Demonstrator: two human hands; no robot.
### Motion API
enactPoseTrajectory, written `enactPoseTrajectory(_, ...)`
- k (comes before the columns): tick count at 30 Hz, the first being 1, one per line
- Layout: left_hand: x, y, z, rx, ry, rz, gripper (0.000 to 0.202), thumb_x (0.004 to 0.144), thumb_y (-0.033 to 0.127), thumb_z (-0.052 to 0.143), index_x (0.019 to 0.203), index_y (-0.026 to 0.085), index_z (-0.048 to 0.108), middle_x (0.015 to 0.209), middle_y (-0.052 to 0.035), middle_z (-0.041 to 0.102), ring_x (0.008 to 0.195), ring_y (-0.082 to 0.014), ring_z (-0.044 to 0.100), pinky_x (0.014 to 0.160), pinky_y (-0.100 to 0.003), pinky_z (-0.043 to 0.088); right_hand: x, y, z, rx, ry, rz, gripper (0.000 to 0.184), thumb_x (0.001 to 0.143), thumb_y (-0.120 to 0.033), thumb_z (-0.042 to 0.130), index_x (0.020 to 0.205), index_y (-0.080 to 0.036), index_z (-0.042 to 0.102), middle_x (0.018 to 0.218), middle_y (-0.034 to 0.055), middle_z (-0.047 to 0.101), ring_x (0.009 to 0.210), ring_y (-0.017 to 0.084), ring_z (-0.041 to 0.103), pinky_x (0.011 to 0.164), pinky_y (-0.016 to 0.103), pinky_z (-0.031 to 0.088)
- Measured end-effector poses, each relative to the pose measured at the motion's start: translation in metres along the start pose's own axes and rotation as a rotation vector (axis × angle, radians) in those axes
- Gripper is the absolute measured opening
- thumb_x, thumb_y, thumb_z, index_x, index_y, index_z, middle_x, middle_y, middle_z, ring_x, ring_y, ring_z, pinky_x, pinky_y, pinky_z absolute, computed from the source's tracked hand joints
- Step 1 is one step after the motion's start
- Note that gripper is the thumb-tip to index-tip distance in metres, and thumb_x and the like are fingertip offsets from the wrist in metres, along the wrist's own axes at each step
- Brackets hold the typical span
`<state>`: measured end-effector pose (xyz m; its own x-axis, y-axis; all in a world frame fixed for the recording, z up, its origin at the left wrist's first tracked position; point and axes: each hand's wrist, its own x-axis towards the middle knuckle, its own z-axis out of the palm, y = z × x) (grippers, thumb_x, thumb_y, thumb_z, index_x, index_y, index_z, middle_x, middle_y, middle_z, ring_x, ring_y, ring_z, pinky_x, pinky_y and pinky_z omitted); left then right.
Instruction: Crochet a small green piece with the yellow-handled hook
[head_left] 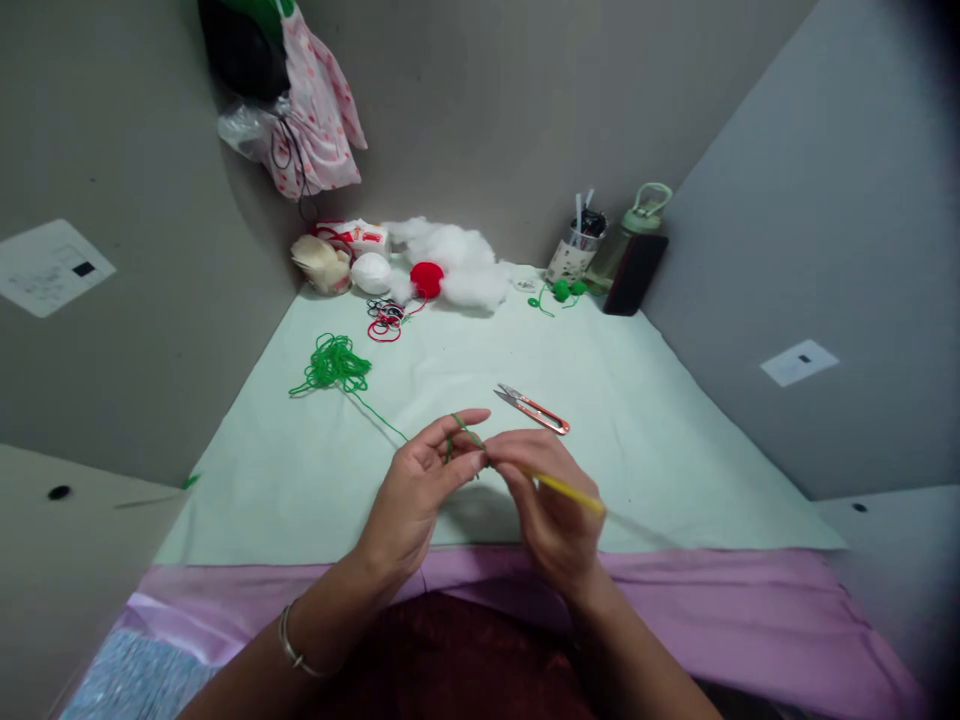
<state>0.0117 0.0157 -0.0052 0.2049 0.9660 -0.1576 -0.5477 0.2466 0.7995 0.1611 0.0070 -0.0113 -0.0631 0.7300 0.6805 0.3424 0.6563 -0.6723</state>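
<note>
Green yarn (466,430) runs over the raised forefinger of my left hand (424,480), whose thumb and fingers pinch it near the tips. My right hand (551,495) is closed around a crochet hook with a yellow handle (566,492). The hook's tip meets the yarn between both hands; the small stitches there are mostly hidden by my fingers. A strand leads from my left hand back to a loose heap of green yarn (334,362) on the left of the table. Just beyond my hands lie orange-handled thread snips (534,408).
White stuffing (457,255) lies along the back wall, with a red yarn ball (427,280) and a white ball (371,272) beside it. Back right stand a pen cup (570,258), green bottle (626,240) and dark phone (636,275), near small green pieces (562,291). Grey partitions enclose the table.
</note>
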Motion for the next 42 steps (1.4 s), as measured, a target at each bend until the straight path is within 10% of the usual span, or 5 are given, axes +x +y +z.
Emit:
enactPoseTrajectory(4, 0.003, 0.001, -0.001, -0.166, -0.056, -0.152, 0.045, 0.075, 0.029, 0.091, 0.116, 0.018, 0.08, 0.091, -0.0039, 0.072, 0.082, -0.014, 0.062, 0.09, -0.03, 0.05, -0.001, 0.002, -0.003, -0.16, -0.011, -0.126, 0.034, 0.095, -0.007, 0.064, 0.118, -0.029, 0.078, 0.111, 0.0082, 0.076, 0.097, 0.021, 0.073, 0.079, 0.036, 0.062)
enactPoseTrajectory(7, 0.005, 0.004, -0.004, -0.231, -0.076, -0.22, 0.034, 0.077, 0.024, 0.088, 0.109, 0.015, 0.081, 0.084, -0.0015, 0.07, 0.072, -0.0104, 0.058, 0.101, -0.037, 0.052, 0.002, 0.005, -0.006, 0.091, 0.085, 0.075, 0.026, 0.099, -0.011, 0.06, 0.109, -0.027, 0.078, 0.094, 0.0042, 0.074, 0.082, 0.018, 0.069, 0.075, 0.034, 0.06)
enactPoseTrajectory(22, 0.002, 0.007, -0.006, 0.037, -0.076, -0.087, 0.039, 0.082, 0.027, 0.081, 0.12, 0.021, 0.078, 0.093, -0.0043, 0.07, 0.096, -0.0208, 0.061, 0.099, -0.037, 0.042, 0.007, 0.005, -0.008, 0.493, 0.006, 0.32, 0.02, 0.105, -0.024, 0.056, 0.101, -0.022, 0.075, 0.093, 0.0051, 0.077, 0.07, 0.015, 0.068, 0.067, 0.031, 0.06)
enactPoseTrajectory(32, 0.003, 0.001, -0.004, -0.098, -0.033, -0.11, 0.047, 0.075, 0.03, 0.091, 0.12, 0.021, 0.079, 0.081, 0.0005, 0.066, 0.079, -0.0116, 0.059, 0.084, -0.026, 0.047, -0.007, 0.006, -0.007, -0.346, -0.098, -0.27, 0.04, 0.096, -0.007, 0.062, 0.128, -0.029, 0.072, 0.108, 0.0077, 0.076, 0.096, 0.022, 0.074, 0.078, 0.034, 0.063)
enactPoseTrajectory(42, 0.001, 0.002, -0.003, 0.005, -0.072, -0.046, 0.035, 0.081, 0.024, 0.085, 0.115, 0.021, 0.08, 0.092, -0.003, 0.072, 0.09, -0.0157, 0.064, 0.094, -0.031, 0.048, 0.004, 0.002, -0.002, 0.268, 0.066, 0.18, 0.017, 0.1, -0.018, 0.062, 0.1, -0.025, 0.077, 0.093, 0.0049, 0.075, 0.083, 0.019, 0.07, 0.073, 0.035, 0.06)
